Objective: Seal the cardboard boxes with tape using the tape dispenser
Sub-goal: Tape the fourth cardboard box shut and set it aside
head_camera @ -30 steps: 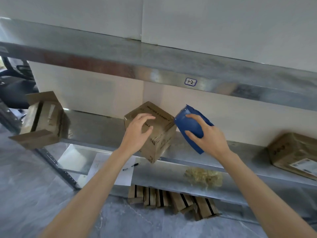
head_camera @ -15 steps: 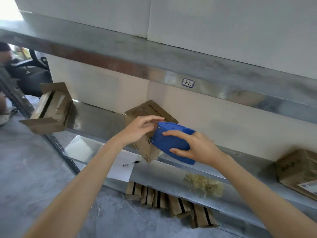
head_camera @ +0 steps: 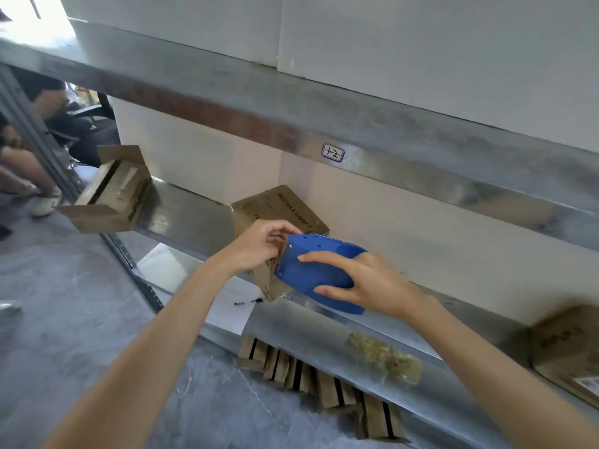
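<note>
A small brown cardboard box [head_camera: 278,209] with black print stands tilted on the metal shelf [head_camera: 188,218], one corner jutting past the front edge. My right hand [head_camera: 366,283] grips a blue tape dispenser [head_camera: 311,270] and holds its front end against the box's near face. My left hand [head_camera: 259,244] has its fingers curled at the box's top edge, fingertips at the dispenser's front end. I cannot tell whether they pinch tape or press on the box.
An open cardboard box [head_camera: 110,192] lies on its side at the shelf's left end. Another box [head_camera: 570,348] sits at the right. A wad of used tape [head_camera: 385,358], paper and a pen [head_camera: 249,302] lie on the lower shelf. Folded cartons [head_camera: 317,377] lie on the floor. A person sits at far left.
My right hand has swung the dispenser from beside the box onto its near face. My left hand has slid from the box's side to its top edge beside the dispenser.
</note>
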`<action>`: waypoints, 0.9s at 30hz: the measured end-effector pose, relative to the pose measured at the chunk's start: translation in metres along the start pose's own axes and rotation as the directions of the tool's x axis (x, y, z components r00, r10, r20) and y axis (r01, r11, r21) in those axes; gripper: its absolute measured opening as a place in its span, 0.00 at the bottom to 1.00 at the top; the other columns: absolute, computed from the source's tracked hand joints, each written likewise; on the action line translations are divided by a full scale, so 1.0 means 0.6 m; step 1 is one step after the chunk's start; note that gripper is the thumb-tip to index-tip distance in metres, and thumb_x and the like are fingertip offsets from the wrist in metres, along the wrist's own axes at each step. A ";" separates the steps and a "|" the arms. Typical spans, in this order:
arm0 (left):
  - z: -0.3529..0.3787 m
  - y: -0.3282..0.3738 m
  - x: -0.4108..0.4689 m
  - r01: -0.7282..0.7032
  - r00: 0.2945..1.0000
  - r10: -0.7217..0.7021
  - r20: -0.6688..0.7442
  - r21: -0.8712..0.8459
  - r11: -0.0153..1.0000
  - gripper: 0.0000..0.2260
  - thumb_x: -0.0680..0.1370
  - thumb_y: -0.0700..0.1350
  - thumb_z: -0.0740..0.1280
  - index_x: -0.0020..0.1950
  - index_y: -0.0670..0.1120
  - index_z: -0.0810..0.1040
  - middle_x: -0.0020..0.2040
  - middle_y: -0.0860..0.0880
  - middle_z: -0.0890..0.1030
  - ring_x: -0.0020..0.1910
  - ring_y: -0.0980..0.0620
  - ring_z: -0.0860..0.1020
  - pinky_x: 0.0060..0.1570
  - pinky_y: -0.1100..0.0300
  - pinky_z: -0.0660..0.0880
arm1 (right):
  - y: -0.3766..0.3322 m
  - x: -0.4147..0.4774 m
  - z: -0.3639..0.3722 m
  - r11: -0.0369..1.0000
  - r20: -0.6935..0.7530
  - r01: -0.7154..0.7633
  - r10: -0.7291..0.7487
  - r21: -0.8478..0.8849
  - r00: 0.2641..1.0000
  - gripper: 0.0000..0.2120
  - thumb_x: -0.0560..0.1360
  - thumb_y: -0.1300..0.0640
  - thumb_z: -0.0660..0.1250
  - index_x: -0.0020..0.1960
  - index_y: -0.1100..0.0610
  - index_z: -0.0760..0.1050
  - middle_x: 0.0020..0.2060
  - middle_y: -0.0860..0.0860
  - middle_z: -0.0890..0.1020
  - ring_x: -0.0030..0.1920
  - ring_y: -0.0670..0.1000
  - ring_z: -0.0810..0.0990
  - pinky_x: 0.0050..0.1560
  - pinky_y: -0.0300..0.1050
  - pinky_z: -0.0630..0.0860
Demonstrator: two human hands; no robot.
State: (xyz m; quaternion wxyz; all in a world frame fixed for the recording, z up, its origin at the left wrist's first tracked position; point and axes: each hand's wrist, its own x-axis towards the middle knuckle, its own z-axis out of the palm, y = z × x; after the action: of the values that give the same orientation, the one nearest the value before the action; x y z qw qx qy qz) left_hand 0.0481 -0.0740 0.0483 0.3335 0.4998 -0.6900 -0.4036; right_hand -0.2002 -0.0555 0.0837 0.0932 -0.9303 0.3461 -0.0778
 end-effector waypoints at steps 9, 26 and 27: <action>-0.010 0.005 -0.002 -0.027 0.993 0.032 -0.117 0.040 0.999 0.18 0.73 0.22 0.60 0.54 0.40 0.79 0.51 0.46 0.82 0.51 0.49 0.80 0.52 0.55 0.78 | 0.000 0.020 -0.007 1.000 0.019 0.015 -0.015 -0.017 1.000 0.23 0.79 0.42 0.63 0.72 0.33 0.61 0.26 0.50 0.68 0.27 0.50 0.67 0.31 0.39 0.61; -0.061 -0.059 -0.083 0.138 0.970 -0.156 -0.186 -0.106 0.985 0.10 0.77 0.31 0.68 0.52 0.45 0.81 0.45 0.45 0.80 0.45 0.51 0.81 0.45 0.59 0.81 | 0.050 -0.028 0.005 0.990 0.101 -0.133 0.137 -0.044 0.985 0.22 0.79 0.41 0.64 0.70 0.32 0.62 0.25 0.50 0.69 0.28 0.49 0.67 0.34 0.38 0.65; -0.058 -0.060 -0.084 0.134 0.969 -0.153 -0.193 -0.105 0.985 0.10 0.78 0.31 0.67 0.52 0.45 0.80 0.45 0.44 0.79 0.45 0.52 0.81 0.45 0.59 0.81 | 0.048 -0.029 0.008 0.988 0.117 -0.150 0.152 -0.022 0.981 0.22 0.79 0.41 0.64 0.70 0.32 0.62 0.26 0.48 0.71 0.28 0.49 0.67 0.35 0.38 0.66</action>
State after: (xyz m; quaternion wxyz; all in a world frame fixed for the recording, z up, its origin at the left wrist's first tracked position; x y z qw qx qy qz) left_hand 0.1074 -0.0398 0.0292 0.3937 0.5708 -0.5957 -0.4054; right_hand -0.2306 -0.0650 0.0712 0.1129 -0.9049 0.4102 -0.0131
